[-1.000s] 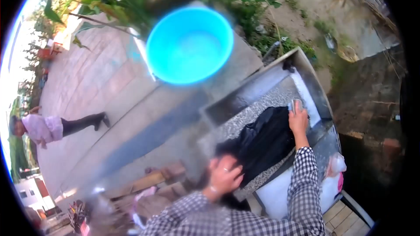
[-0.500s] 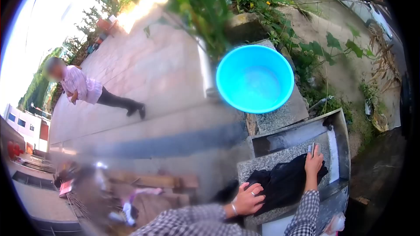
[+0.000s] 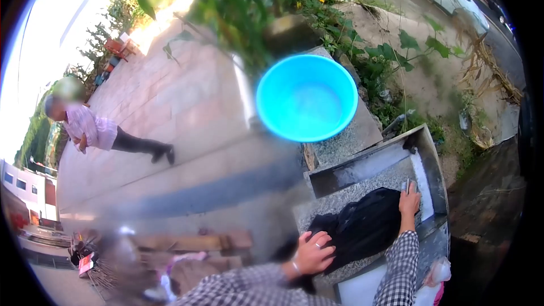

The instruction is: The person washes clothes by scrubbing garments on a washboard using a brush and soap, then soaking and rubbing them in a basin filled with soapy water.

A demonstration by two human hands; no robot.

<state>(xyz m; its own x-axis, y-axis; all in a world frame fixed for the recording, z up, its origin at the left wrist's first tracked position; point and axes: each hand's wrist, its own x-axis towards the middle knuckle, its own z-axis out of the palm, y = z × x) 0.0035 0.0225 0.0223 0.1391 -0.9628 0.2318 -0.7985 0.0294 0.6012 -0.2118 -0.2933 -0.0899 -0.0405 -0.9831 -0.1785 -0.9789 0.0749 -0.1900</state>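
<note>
The grip of the right hand (image 3: 410, 202) is wrapped around a small, pale grey, blocky brush (image 3: 406, 186), fingers over its back. The left hand's (image 3: 313, 254) fingers lie bent and apart on a black, limp, creased cloth (image 3: 362, 218); whether they pinch a fold, I cannot tell. The cloth lies between 4 and 5 o'clock from the view's centre, spread over a grey, speckled, rough-looking stone slab (image 3: 307, 211). The left hand rests at its 8 o'clock edge and the brush stands at its 2 o'clock edge; whether the bristles touch the fabric is unclear.

Brushing this well probably calls for firm pressure from the left palm, so the thin fabric stays taut rather than bunching. Level bristles and strokes running away from that anchor should suit it best; the soft ridges could easily ruck up.

A straight-sided, hard grey trough (image 3: 433, 161) frames the slab, with a smooth white strip (image 3: 422, 184) inside at 2 o'clock. At 11 o'clock from the cloth sits a round, glossy, bright blue basin (image 3: 306, 97), smooth like plastic; at 4 o'clock, a crumpled, translucent bag (image 3: 439, 272).
</note>
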